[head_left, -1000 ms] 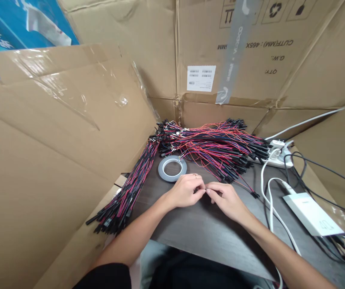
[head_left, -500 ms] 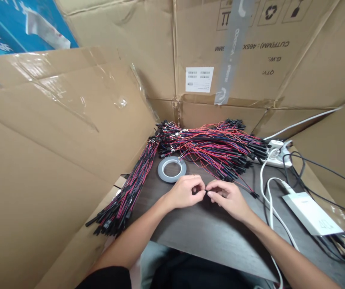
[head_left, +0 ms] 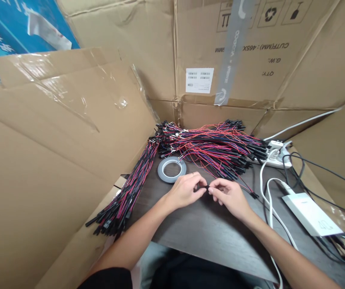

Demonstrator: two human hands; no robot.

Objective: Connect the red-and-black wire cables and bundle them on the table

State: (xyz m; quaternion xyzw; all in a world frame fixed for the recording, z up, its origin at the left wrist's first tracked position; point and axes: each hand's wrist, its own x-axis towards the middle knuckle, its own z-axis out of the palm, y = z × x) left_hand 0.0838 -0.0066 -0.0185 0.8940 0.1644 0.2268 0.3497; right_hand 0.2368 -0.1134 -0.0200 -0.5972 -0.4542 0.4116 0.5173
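Observation:
My left hand (head_left: 187,190) and my right hand (head_left: 228,196) meet fingertip to fingertip above the dark table (head_left: 196,228). Between them is a small black piece (head_left: 207,187), pinched from both sides; its shape is mostly covered by the fingers. A grey tape roll (head_left: 161,170) lies flat just behind my left hand. Behind both hands spreads a large pile of red and black wires (head_left: 214,144) with black connectors. One wire end with a black connector (head_left: 254,195) lies to the right of my right hand.
A second wire bundle (head_left: 130,184) lies along the left edge. On the right are a white box (head_left: 312,214), white and black cables, and a white power strip (head_left: 281,159). Cardboard walls (head_left: 148,48) stand at the back and both sides.
The fingertips have shifted slightly, and a little more of the small black piece shows between them. My right hand's fingers are a bit straighter.

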